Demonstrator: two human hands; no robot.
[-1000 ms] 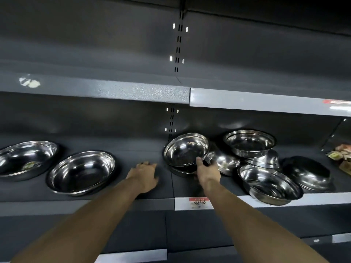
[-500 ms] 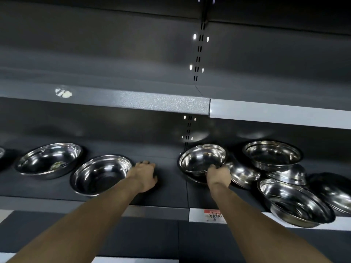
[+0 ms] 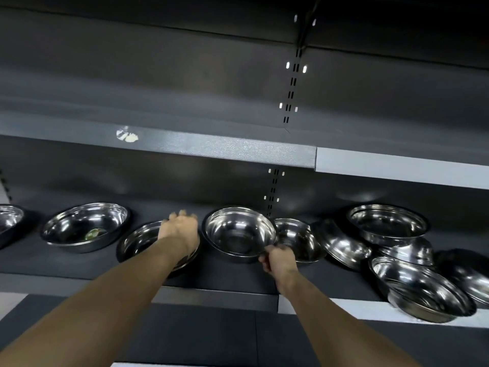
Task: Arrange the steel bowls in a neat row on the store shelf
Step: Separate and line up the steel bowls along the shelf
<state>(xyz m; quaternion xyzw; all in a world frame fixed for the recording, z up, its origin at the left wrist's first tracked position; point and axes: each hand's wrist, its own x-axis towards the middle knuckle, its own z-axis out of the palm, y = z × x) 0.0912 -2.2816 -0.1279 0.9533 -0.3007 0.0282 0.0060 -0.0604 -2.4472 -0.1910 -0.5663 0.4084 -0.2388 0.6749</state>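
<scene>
Head: right hand (image 3: 277, 263) pinching bowl (image 3: 239, 233)

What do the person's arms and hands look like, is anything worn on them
Both arms are bare from the frame's lower edge to the wrists: no sleeves, gloves, watch or bands show. The left hand and right hand carry no visible rings, though both are slightly blurred.
</scene>
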